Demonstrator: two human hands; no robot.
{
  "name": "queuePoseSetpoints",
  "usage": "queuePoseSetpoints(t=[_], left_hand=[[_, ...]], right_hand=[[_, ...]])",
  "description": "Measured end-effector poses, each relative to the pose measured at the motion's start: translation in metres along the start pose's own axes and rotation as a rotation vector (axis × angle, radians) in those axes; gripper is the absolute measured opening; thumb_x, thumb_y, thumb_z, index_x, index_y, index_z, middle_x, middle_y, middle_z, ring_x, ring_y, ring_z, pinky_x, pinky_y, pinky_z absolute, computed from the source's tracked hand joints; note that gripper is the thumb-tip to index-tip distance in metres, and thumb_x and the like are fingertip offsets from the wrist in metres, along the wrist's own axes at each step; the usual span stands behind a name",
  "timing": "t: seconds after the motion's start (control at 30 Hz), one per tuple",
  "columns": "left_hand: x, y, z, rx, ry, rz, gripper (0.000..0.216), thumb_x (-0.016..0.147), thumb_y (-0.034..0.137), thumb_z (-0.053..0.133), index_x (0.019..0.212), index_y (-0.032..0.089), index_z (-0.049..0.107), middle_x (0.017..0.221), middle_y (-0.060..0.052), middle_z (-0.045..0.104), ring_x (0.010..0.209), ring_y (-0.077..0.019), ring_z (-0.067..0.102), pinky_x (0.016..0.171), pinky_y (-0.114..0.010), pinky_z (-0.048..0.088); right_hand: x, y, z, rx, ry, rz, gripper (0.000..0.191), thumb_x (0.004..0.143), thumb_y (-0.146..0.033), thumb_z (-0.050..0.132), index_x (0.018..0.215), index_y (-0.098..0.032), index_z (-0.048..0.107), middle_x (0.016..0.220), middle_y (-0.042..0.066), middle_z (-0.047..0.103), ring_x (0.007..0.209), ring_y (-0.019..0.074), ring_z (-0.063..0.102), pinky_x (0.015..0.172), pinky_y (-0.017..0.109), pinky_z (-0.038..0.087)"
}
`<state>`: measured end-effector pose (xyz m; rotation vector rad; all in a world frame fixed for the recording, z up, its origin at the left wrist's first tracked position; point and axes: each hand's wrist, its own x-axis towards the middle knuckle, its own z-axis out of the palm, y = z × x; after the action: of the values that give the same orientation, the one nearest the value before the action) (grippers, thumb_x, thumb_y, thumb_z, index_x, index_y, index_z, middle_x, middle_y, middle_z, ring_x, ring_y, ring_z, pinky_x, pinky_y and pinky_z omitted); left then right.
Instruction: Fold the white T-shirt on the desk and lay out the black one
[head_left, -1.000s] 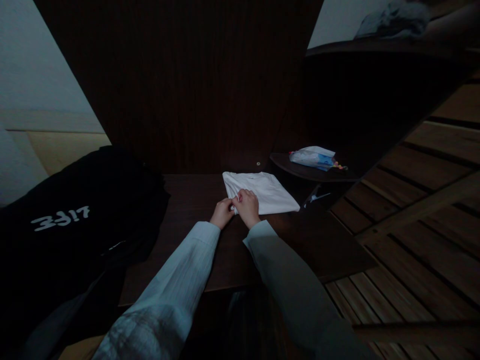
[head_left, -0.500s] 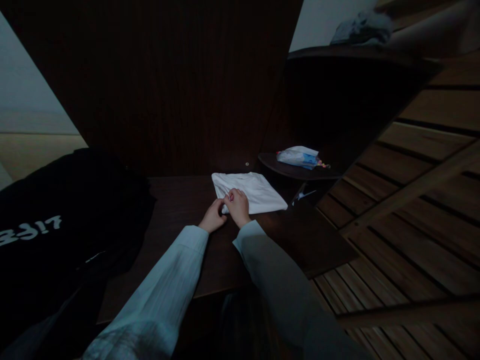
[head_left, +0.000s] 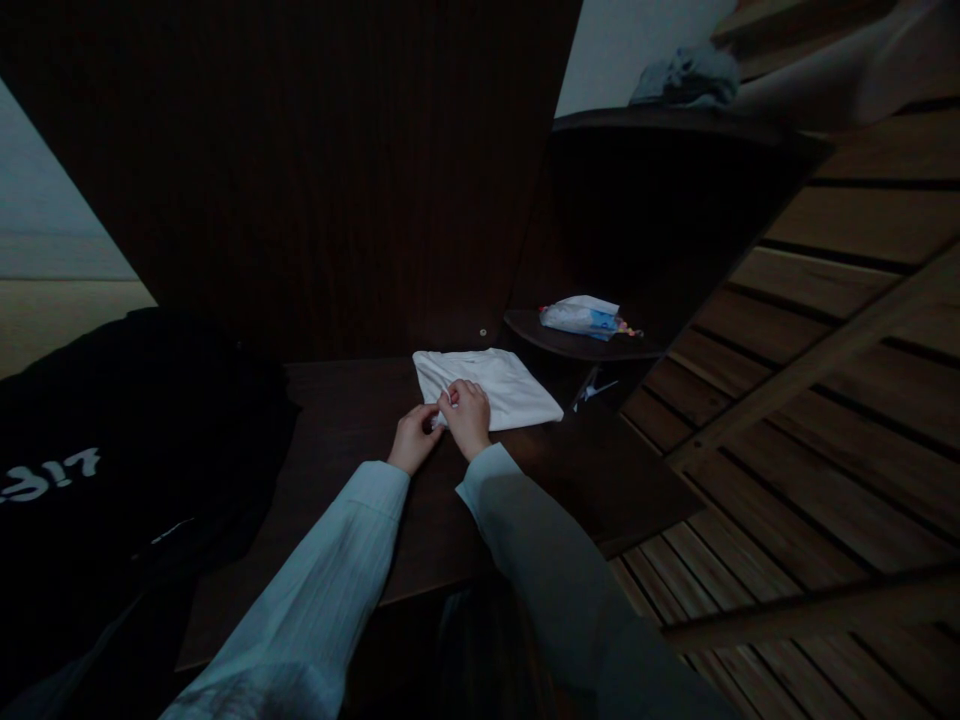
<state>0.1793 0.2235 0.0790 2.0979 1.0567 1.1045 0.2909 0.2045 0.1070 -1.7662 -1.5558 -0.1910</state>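
Observation:
A folded white cloth garment (head_left: 510,388), perhaps a shirt, lies flat on the dark wooden desk (head_left: 337,420). At its near left corner my left hand (head_left: 414,438) is closed, fingertips pinching the fabric edge. My right hand (head_left: 468,418) rests over the left part of the garment, its thumb and fingers pinched together on a bit of the cloth. The two hands are close side by side, and their fingertips partly hide the corner between them.
Black clothing with white lettering (head_left: 52,475) is heaped at the left. On a small corner shelf (head_left: 570,345) lies a white and blue plastic packet (head_left: 581,316). Grey cloth (head_left: 690,78) sits on the upper shelf. Wooden slats (head_left: 810,480) stand at the right.
The view has shifted slightly, so everything sits a little further left. My hands stay at the garment's left corner, with the fingers only slightly moved.

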Motion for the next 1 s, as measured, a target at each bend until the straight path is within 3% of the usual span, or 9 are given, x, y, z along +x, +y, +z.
queuePoseSetpoints(t=[0.13, 0.33, 0.47, 0.57, 0.7, 0.8, 1.0], left_hand=[[0.0, -0.006, 0.002, -0.041, 0.042, 0.05, 0.034, 0.058, 0.004, 0.046, 0.089, 0.015, 0.058, 0.099, -0.006, 0.059, 0.09, -0.0169, 0.056, 0.082, -0.029, 0.046], [0.001, -0.014, 0.004, -0.105, 0.036, -0.019, 0.029, 0.064, 0.009, 0.05, 0.092, 0.016, 0.054, 0.094, -0.005, 0.059, 0.086, -0.0163, 0.058, 0.076, -0.029, 0.048], [0.001, -0.016, 0.006, -0.142, 0.053, -0.083, 0.032, 0.061, 0.009, 0.055, 0.092, 0.016, 0.051, 0.092, -0.004, 0.06, 0.081, -0.0146, 0.059, 0.072, -0.027, 0.048], [0.001, -0.015, 0.007, -0.168, 0.084, -0.152, 0.039, 0.059, 0.006, 0.057, 0.095, 0.017, 0.047, 0.091, -0.003, 0.06, 0.066, -0.0102, 0.058, 0.065, -0.024, 0.048], [0.001, -0.013, 0.007, -0.124, 0.103, -0.176, 0.032, 0.06, 0.007, 0.057, 0.09, 0.016, 0.05, 0.088, -0.002, 0.06, 0.058, -0.0084, 0.055, 0.061, -0.023, 0.047], [0.001, -0.01, 0.005, -0.009, 0.05, -0.142, 0.019, 0.061, 0.005, 0.054, 0.077, 0.015, 0.056, 0.082, -0.002, 0.061, 0.064, -0.0113, 0.057, 0.066, -0.024, 0.047], [0.001, 0.003, 0.0, 0.234, -0.039, -0.111, 0.013, 0.069, 0.007, 0.051, 0.073, 0.016, 0.059, 0.08, -0.004, 0.062, 0.076, -0.0159, 0.059, 0.07, -0.025, 0.044]], right_hand=[[0.0, 0.001, 0.003, 0.007, 0.01, -0.001, 0.011, 0.077, -0.022, 0.046, 0.067, -0.019, 0.05, 0.069, 0.0, 0.054, 0.072, 0.0149, 0.046, 0.069, 0.026, 0.032], [-0.001, -0.001, 0.003, 0.008, -0.082, -0.017, 0.009, 0.076, -0.022, 0.048, 0.068, -0.019, 0.05, 0.07, 0.0, 0.054, 0.072, 0.014, 0.047, 0.069, 0.025, 0.033], [-0.002, -0.004, 0.001, -0.069, -0.223, 0.067, 0.011, 0.073, -0.029, 0.052, 0.07, -0.019, 0.05, 0.072, 0.002, 0.057, 0.073, 0.0158, 0.05, 0.066, 0.026, 0.033], [-0.003, -0.005, 0.001, -0.109, -0.283, 0.124, 0.018, 0.073, -0.036, 0.052, 0.073, -0.017, 0.051, 0.076, 0.005, 0.058, 0.074, 0.0177, 0.051, 0.065, 0.027, 0.033], [-0.003, -0.005, 0.002, -0.08, -0.253, 0.144, 0.013, 0.075, -0.03, 0.048, 0.071, -0.018, 0.05, 0.077, 0.004, 0.057, 0.073, 0.016, 0.051, 0.064, 0.026, 0.033], [-0.003, -0.003, 0.005, -0.05, -0.204, 0.138, 0.009, 0.074, -0.027, 0.048, 0.069, -0.019, 0.048, 0.074, 0.002, 0.054, 0.071, 0.0146, 0.049, 0.063, 0.025, 0.033], [-0.004, -0.002, 0.008, 0.007, -0.148, 0.071, 0.009, 0.071, -0.023, 0.047, 0.064, -0.02, 0.043, 0.068, -0.001, 0.049, 0.066, 0.0134, 0.045, 0.062, 0.024, 0.031]])
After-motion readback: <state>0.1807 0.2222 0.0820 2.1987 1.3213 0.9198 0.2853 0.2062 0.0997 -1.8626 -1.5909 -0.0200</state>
